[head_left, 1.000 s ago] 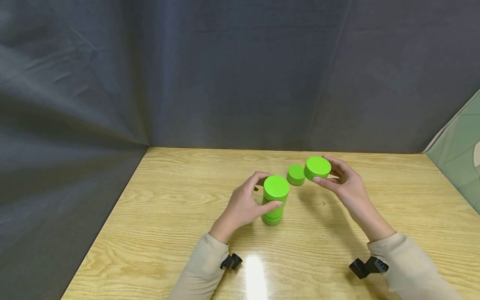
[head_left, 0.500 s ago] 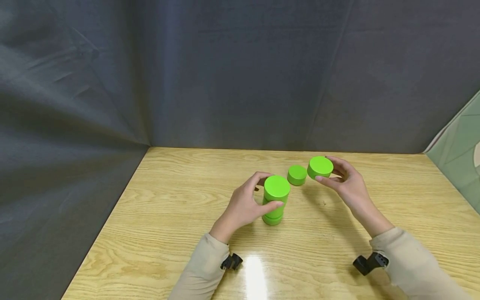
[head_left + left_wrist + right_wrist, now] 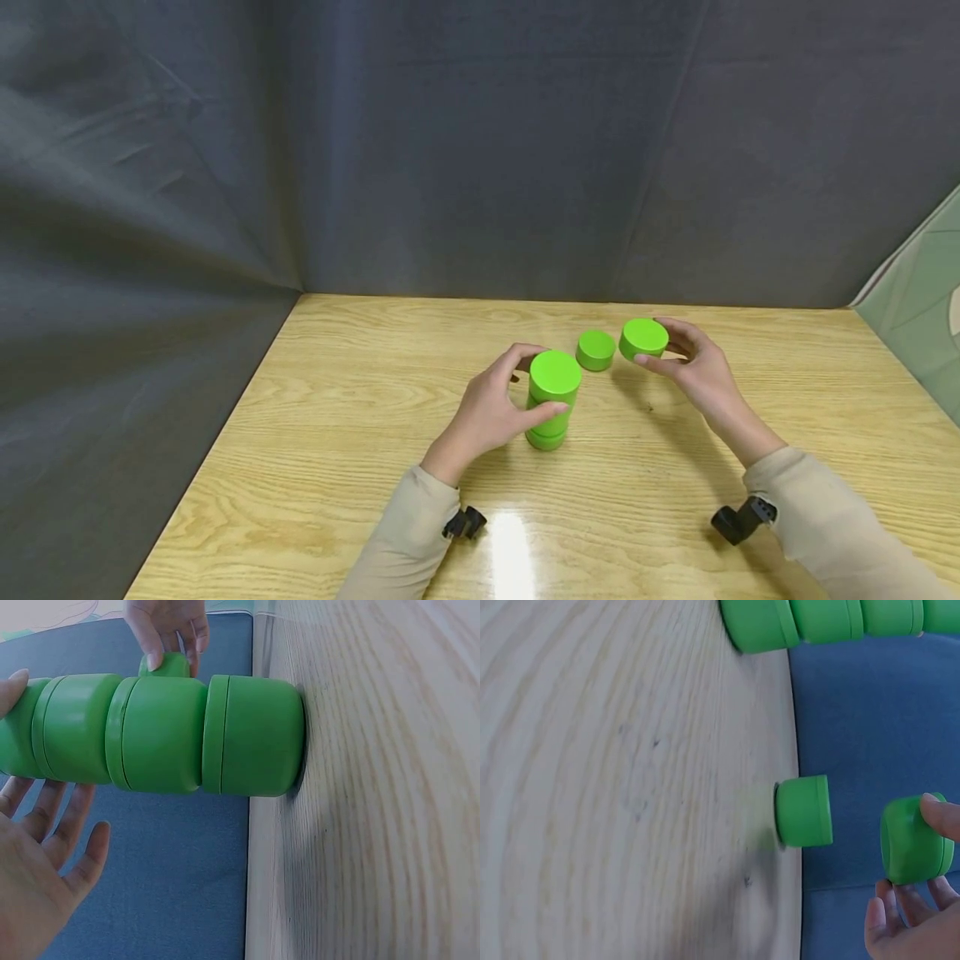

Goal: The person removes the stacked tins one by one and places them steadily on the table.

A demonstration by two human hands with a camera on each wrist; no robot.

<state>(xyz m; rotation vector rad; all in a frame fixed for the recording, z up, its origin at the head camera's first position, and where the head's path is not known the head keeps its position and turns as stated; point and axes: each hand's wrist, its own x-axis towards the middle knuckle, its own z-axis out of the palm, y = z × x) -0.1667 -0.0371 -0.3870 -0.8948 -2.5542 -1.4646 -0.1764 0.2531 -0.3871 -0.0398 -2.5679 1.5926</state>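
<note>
Your L hand [image 3: 486, 410] was half-curled round the upright stack [image 3: 555, 375], nr its top, on tbl [image 3: 337, 433]; your R hand [image 3: 703, 372], part-closed, pinched a tub [image 3: 643, 337] above tbl, nr 2nd tub [image 3: 596, 350] stdg there.

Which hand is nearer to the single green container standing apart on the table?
The right hand: it holds a raised container just right of the lone container. The left hand is farther off, around the stack, left of the lone container.

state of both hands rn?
Left hand: holding the upright green stack, thumb and fingers around it.
Right hand: holding a single green container above the table.
</note>
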